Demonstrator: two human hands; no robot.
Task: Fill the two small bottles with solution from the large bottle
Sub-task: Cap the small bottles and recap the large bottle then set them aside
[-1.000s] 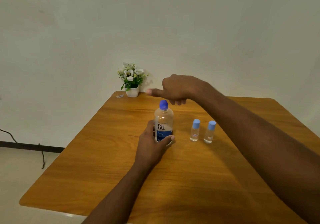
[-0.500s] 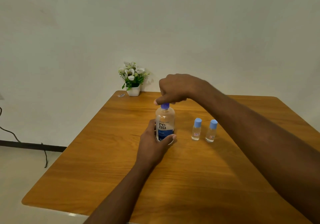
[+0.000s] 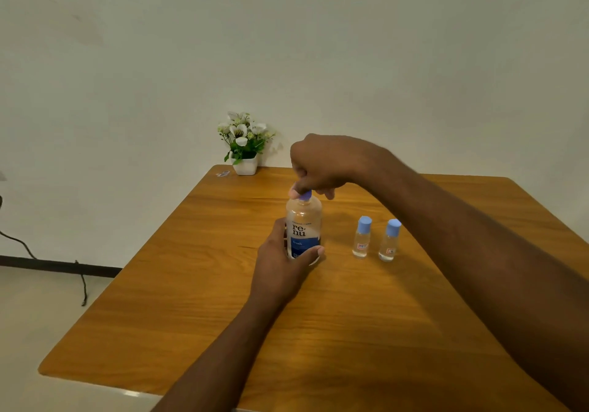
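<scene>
The right hand, open above the large bottle a second ago, now pinches its blue cap while the left hand grips the base mid-surface (two small bottles stand capped just right), so uncapping begins.

My wooden table stands against a plain pale wall. A small potted plant sits at its far corner. A dark cable trails onto the light floor left of me
</scene>
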